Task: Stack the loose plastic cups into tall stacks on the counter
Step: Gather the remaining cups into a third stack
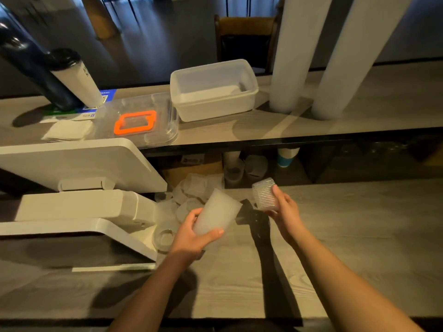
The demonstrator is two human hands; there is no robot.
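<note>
**Q:** Forearms enter from the bottom edge, nearest the viewer; what does each hand hold?

**A:** Left hand [191, 232]: fingers and thumb curled round the lower part of a frosted cup [217, 213], which tilts with its mouth up and to the right; it may be several cups already nested, though the blur leaves that unsure. Right hand [282, 208]: fingers wrapped round a ribbed clear cup [265, 194], held just beside the frosted one but apart from it; both are in the air above the counter [347, 224].

**Q:** Which step does this appear to be?

**A:** Judged from the pose, one cup is about to be joined to the other; neither is seated yet.

**Q:** How is it done well?

**A:** Line up the two axes first; lead with the narrow base into the open mouth; slide in straight rather than at an angle, since thin plastic is likely to buckle or jam; grip low on the receiving cup so the fingers stay clear of its rim; press lightly, so the cups part again later. The two look unlike in surface, so they may belong in separate stacks.

**Q:** Where are the remaining cups?

**A:** Loose cups [189, 195] lie in a heap beyond the left hand, beside a white machine [84, 207]; two tall stacks [294, 56] already stand on the raised shelf [359, 111] at upper right, near a white tub [213, 89].

**Q:** And the arms?

**A:** Both reach forward, wrists turned inward so the palms roughly face each other.
</note>
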